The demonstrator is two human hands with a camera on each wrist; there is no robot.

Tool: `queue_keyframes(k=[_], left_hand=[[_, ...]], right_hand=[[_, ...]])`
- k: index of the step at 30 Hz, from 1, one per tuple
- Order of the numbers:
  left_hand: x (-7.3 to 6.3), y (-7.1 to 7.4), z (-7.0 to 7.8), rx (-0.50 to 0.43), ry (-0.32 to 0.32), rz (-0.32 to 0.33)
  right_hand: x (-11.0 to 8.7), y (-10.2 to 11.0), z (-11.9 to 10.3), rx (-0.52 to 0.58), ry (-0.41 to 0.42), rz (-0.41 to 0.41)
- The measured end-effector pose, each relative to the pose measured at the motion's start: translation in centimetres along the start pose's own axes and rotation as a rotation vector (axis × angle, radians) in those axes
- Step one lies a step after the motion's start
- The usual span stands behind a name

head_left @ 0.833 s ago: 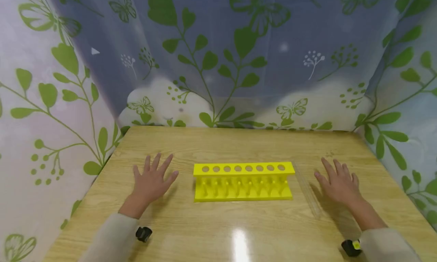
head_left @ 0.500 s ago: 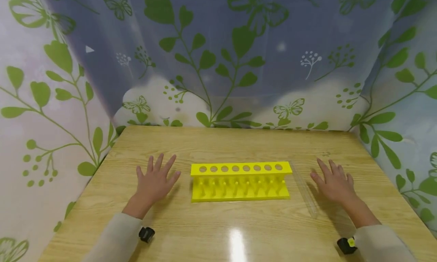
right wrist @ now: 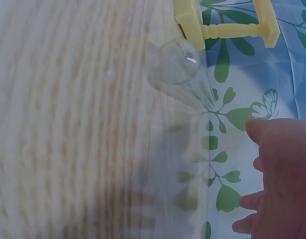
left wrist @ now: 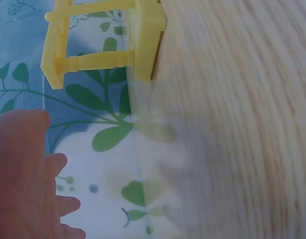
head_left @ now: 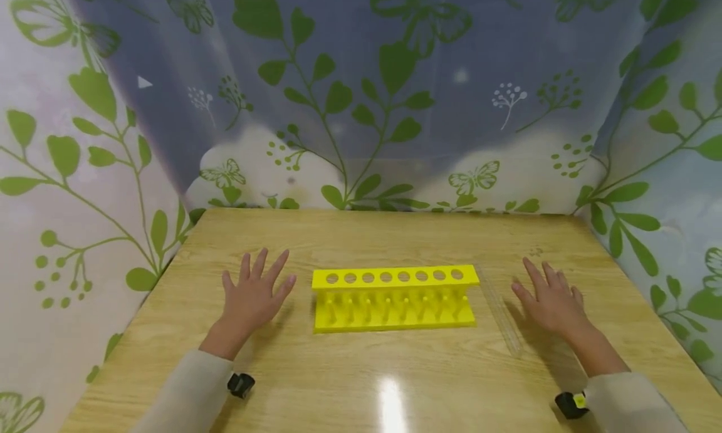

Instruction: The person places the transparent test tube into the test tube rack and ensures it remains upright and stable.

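Observation:
A yellow test tube rack (head_left: 395, 298) stands in the middle of the wooden table, with a row of several round holes along its top and pegs on its base. Just right of the rack lies a clear glass test tube (head_left: 500, 314), its rounded end toward me; it also shows in the right wrist view as a test tube (right wrist: 178, 64). My left hand (head_left: 252, 298) hovers left of the rack, fingers spread, touching nothing. To the right of the tube, my right hand (head_left: 553, 301) is held over the table with spread fingers, apart from the tube.
The wooden table (head_left: 361, 239) reaches back to a patterned curtain (head_left: 361, 107) with green leaves and butterflies. Similar cloth hangs at the left and right sides. A black wrist device (head_left: 240, 385) sits at the left cuff, another black device (head_left: 571, 405) at the right.
The head view has shifted slightly, so the scene sits a little further left in it. Both hands stay spread in about the same places; the rack and tube have not moved.

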State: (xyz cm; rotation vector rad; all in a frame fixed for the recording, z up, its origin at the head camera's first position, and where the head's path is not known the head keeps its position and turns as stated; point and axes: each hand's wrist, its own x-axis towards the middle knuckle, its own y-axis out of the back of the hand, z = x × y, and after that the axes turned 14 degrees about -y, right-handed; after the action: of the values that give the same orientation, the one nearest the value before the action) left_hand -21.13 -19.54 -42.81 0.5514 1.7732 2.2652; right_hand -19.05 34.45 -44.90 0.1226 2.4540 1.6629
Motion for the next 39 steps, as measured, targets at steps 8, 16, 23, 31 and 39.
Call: queue_keyframes(k=[8,16,23,31,39], left_hand=[[0.5,0.5,0.4,-0.027,-0.004,0.041],[0.8,1.1,1.2,-0.041,-0.03,0.091],[1.7,1.0,3.1,-0.109,-0.09,0.142],[2.5,0.5,5.1,-0.14,-0.145,0.152],[3.0,-0.2,6.8,-0.103,-0.226,0.108]], right_hand=[[0.1,0.3,-0.9,0.008,0.02,0.007],[0.3,0.1,-2.1,0.026,0.04,-0.024],[0.9,-0.1,-3.5,0.025,0.057,-0.039],[0.7,-0.3,-4.3,0.044,0.043,-0.07],[0.4,0.0,-5.3,0.051,0.02,-0.072]])
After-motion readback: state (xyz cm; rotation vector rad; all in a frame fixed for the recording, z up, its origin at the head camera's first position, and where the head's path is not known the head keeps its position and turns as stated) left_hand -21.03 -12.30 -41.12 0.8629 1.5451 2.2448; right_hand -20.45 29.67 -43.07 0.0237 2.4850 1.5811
